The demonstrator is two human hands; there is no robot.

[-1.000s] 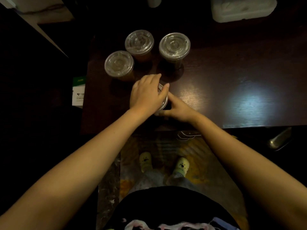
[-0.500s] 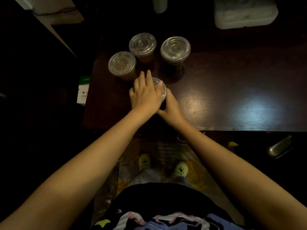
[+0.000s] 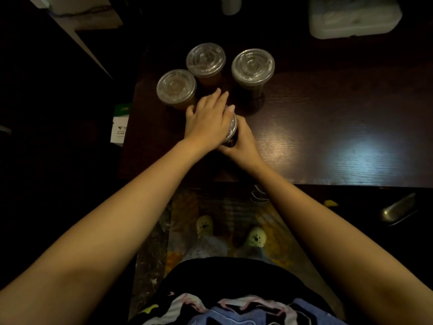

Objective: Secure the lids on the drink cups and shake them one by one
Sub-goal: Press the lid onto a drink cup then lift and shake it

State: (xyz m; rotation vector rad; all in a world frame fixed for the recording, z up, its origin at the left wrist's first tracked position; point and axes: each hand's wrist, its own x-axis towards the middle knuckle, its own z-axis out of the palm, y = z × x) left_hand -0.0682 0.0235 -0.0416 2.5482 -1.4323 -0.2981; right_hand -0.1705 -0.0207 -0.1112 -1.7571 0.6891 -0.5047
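Head view: a dark wooden table (image 3: 304, 137) carries four drink cups near its left end. The left hand (image 3: 208, 120) lies palm down on the clear lid (image 3: 232, 129) of the nearest cup (image 3: 230, 143), fingers extended and slightly spread over the lid, the thumb at its right edge. The right hand (image 3: 242, 143) wraps the side of the same cup from the near right, fingers clamped round its body; the fingertips are hidden behind the cup. Only a sliver of lid rim and dark cup wall shows between the two hands. Beyond the hands stand three lidded cups: the left cup (image 3: 176, 89) just beside the left hand's knuckles, the middle cup (image 3: 206, 61) further back, and the right cup (image 3: 253, 68) apart to the right. A white container (image 3: 353, 15) sits at the far right of the table. A white and green box (image 3: 120, 125) lies off the table's left edge. A metal scoop (image 3: 398, 208) lies below the near edge at right.
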